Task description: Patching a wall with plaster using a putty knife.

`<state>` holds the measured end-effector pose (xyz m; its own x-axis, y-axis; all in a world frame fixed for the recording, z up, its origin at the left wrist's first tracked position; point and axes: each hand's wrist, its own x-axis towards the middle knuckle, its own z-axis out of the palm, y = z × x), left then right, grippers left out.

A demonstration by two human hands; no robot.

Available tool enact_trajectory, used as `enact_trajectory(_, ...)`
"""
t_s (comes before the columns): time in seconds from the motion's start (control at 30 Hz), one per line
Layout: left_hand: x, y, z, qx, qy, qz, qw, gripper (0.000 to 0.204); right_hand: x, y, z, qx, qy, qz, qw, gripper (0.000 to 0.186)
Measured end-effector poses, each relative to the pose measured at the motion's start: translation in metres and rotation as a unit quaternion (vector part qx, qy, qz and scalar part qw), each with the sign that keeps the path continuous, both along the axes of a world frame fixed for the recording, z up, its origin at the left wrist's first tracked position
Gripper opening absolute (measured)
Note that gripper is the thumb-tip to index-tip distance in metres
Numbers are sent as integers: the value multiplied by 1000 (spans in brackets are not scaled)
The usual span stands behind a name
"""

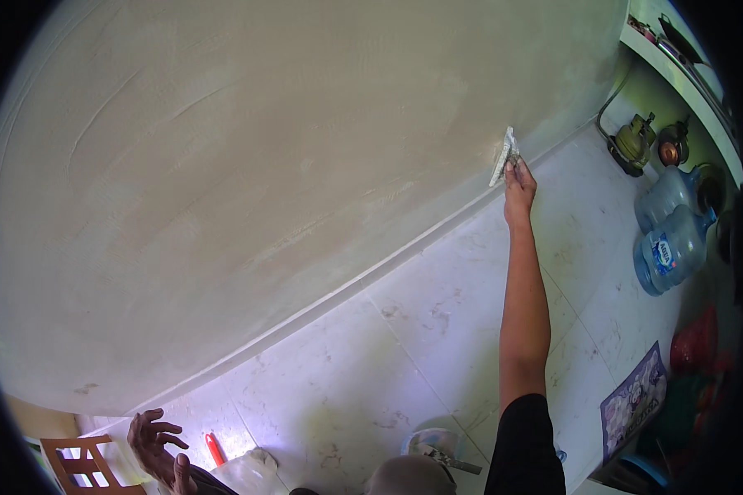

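Observation:
My right hand (520, 191), arm stretched far forward, grips a plaster-smeared putty knife (504, 157). Its wide blade lies at the lower part of the plastered wall (322, 132), a little above the baseboard; whether it touches is hard to tell. At the lower left, my left hand (158, 445) is raised with fingers apart and nothing in it. Near that hand a tool with a red handle (215, 450) lies on the floor, beside a pale bag-like thing (252, 469). A white bucket (434, 442) stands close to me, with a flat, smeared tool (450, 460) across it.
Marked light tiles (437, 322) cover the floor along the wall. On the right stand large blue water bottles (673, 247), a green gas cylinder (634, 144) under a counter (685, 78), and a purple patterned mat (633, 404). A wooden chair (82, 466) is at the lower left.

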<state>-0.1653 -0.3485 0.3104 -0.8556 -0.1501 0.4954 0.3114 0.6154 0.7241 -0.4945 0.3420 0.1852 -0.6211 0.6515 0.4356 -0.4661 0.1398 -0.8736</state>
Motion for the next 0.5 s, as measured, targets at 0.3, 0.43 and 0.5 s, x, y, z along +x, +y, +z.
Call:
enact_trajectory(0.3, 13, -6, 3, 11, 8, -10, 1000, 94, 21, -54, -10, 1, -14, 38, 999, 33)
enact_trajectory(0.43, 20, -18, 2, 48, 39, -27, 998, 95, 32, -97, -13, 9, -10, 45, 999, 32)
enact_trajectory(0.5, 27, -24, 4, 62, 52, -31, 996, 95, 41, -125, -12, 17, -8, 39, 999, 32)
